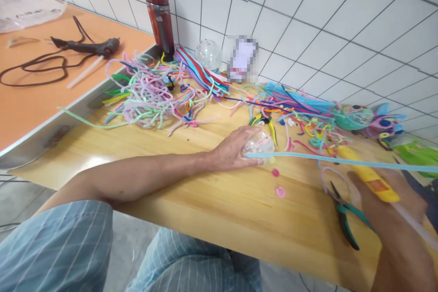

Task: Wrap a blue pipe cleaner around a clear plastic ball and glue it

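My left hand is closed around a clear plastic ball at the middle of the table. A light blue pipe cleaner stretches from the ball towards the right edge of view, its near end by my left fingers. At the right, my right hand, blurred, grips a yellow hot glue gun; a translucent glue stick sticks out of its back. The gun's nose points left, towards the ball. Just left of my right wrist lie teal-handled pliers. Pink discs rest in front of the ball.
Tangled pipe cleaners and bundled ones line the back. Yellow-handled pliers lie behind the ball. Against the tiled wall stand a red flask, a phone and another clear ball. A black glue gun lies on the orange table.
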Tool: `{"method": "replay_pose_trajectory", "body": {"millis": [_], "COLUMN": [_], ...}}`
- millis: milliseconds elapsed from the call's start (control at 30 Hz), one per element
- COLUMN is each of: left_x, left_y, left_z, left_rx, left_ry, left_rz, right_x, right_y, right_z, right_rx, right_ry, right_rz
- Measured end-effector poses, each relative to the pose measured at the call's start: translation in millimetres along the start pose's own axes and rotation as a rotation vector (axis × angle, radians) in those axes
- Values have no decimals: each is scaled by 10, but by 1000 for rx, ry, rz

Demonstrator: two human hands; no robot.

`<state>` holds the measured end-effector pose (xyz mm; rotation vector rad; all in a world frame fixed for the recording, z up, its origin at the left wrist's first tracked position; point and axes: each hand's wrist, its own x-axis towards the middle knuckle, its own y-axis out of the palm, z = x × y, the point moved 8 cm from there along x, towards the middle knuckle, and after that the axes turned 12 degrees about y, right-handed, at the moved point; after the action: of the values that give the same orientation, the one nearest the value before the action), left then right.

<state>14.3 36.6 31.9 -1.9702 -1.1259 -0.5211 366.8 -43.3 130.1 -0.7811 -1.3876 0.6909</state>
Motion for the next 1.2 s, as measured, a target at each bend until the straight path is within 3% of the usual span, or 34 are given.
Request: {"method": "replay_pose_trajectory", "body": {"millis": [67, 133, 267, 467, 667, 900, 1200], "left_x": [2, 4, 8, 3, -9, -3, 23], "left_y": [5, 10, 20, 42, 61, 64, 67], "left_z": [2, 2, -3, -5, 28, 32, 22], "left_rx": [10, 21, 42, 81, 87, 58, 53], "left_ry": [2, 12, 45, 94, 104, 67, 58], "left_rz": [10, 20, 27, 9, 6, 12, 39], "right_x": [-56, -117, -210, -299, -318, -375, -393], "right_y": [-16, 30, 33, -6, -18, -45, -53], "right_z": [428, 834, 1239, 1423, 1596, 1569, 1620], "right_rx": [96, 167, 207, 302, 292, 133, 182], "right_ry": [-104, -295, -542, -633, -693, -621, -648], "right_rz": [20, 116, 120, 53, 105, 34, 104]}}
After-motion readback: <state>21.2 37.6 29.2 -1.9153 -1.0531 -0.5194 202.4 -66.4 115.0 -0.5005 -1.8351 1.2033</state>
